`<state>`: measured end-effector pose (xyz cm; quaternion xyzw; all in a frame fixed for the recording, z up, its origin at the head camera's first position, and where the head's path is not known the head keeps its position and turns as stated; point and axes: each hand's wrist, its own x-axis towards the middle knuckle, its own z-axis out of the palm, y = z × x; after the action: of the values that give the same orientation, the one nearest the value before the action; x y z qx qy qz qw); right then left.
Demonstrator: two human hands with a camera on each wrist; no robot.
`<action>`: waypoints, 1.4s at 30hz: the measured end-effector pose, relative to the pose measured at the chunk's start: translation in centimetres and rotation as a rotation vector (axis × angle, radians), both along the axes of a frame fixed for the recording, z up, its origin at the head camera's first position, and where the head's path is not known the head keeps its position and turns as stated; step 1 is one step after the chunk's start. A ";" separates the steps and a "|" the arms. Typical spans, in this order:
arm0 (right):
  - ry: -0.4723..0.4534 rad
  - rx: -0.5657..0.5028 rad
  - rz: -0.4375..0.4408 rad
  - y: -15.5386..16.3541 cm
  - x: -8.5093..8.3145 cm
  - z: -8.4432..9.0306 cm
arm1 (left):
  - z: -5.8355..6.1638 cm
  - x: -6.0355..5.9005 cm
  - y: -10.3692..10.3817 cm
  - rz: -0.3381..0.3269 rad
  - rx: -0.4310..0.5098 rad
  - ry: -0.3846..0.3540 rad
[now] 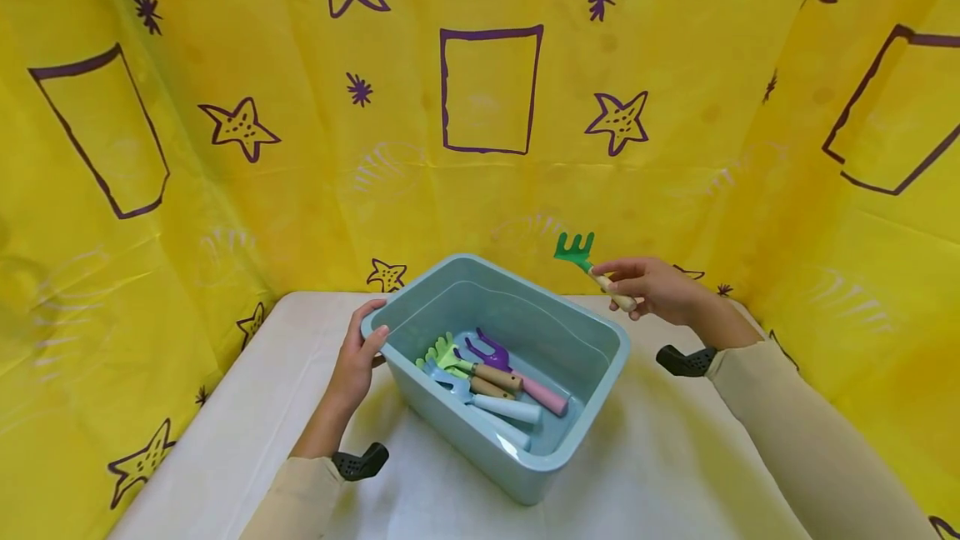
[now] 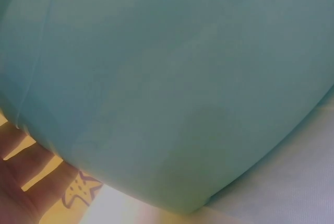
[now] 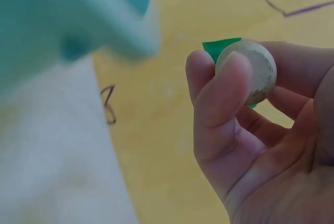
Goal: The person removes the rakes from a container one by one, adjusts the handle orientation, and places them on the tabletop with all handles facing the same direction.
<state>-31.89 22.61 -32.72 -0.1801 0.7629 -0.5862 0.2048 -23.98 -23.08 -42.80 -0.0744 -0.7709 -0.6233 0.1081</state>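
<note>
My left hand (image 1: 362,342) grips a blue-grey plastic bin (image 1: 517,465) at its left corner, thumb over the rim. In the left wrist view the bin's wall fills most of the picture, with the fingers at its edge. To the right of the bin and above the table, my right hand (image 1: 656,290) holds a small toy rake (image 1: 576,252) by its pale wooden handle. Its green tines point up and away. The right wrist view shows the handle's round end (image 3: 255,72) between fingers and thumb.
Inside the bin lie several toy garden tools: a light green rake (image 1: 448,354) with a wooden handle, a purple rake (image 1: 495,354) with a pink handle, and a light blue fork (image 1: 457,387). A white-covered table (image 1: 637,473) bears the bin. Yellow patterned cloth (image 1: 480,207) surrounds it.
</note>
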 end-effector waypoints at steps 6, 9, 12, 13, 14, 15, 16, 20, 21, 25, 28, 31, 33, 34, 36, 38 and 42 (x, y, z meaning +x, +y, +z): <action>-0.027 0.041 -0.058 2.0 0.4 -2.7 | 0.0 0.1 -0.1 0.002 0.001 0.000; -0.022 0.073 -0.086 2.8 0.7 -4.2 | 0.1 0.2 -0.1 0.004 0.007 0.002; -0.020 0.107 -0.108 3.5 1.1 -5.4 | 0.1 0.3 -0.1 0.003 0.009 0.002; -0.020 0.118 -0.113 3.7 1.2 -5.7 | 0.1 0.3 -0.1 0.004 0.011 0.003; -0.024 0.126 -0.116 3.9 1.3 -6.1 | 0.1 0.3 -0.1 0.005 0.011 0.004; -0.028 0.135 -0.122 4.0 1.4 -6.5 | 0.1 0.4 -0.1 0.006 0.012 0.005; -0.032 0.143 -0.128 4.2 1.5 -6.8 | 0.1 0.4 -0.1 0.006 0.012 0.006; -0.061 0.153 -0.153 4.5 1.6 -8.4 | 0.1 0.4 -0.2 0.014 0.021 0.010; -0.070 0.154 -0.161 4.5 1.6 -8.9 | 0.1 0.4 -0.2 0.014 0.022 0.012; -0.091 0.170 -0.210 4.6 1.8 -11.0 | 0.5 0.6 0.1 0.004 0.021 -0.002; -0.087 0.205 -0.252 4.7 2.0 -12.3 | 0.7 0.7 0.3 -0.008 0.013 -0.013; -0.073 0.248 -0.286 4.8 1.9 -13.3 | 1.4 1.1 0.6 -0.010 0.011 -0.024; -0.053 0.283 -0.311 4.7 1.8 -13.8 | 2.2 1.7 0.9 -0.013 0.009 -0.032; -0.044 0.304 -0.328 4.7 1.7 -14.0 | 2.6 1.9 1.0 -0.014 0.010 -0.035; -0.017 0.360 -0.348 4.5 1.8 -14.2 | 2.9 2.1 1.1 -0.016 0.010 -0.034; 0.009 0.422 -0.356 4.4 2.0 -14.4 | 2.5 1.8 1.0 -0.015 0.013 -0.036; 0.070 0.537 -0.326 4.4 2.7 -14.6 | 1.3 0.8 0.5 -0.013 0.019 -0.026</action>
<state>-29.23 26.98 -47.33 -0.0151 0.9158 -0.3824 0.1217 -23.18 -22.58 -41.54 -0.0703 -0.7660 -0.6320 0.0947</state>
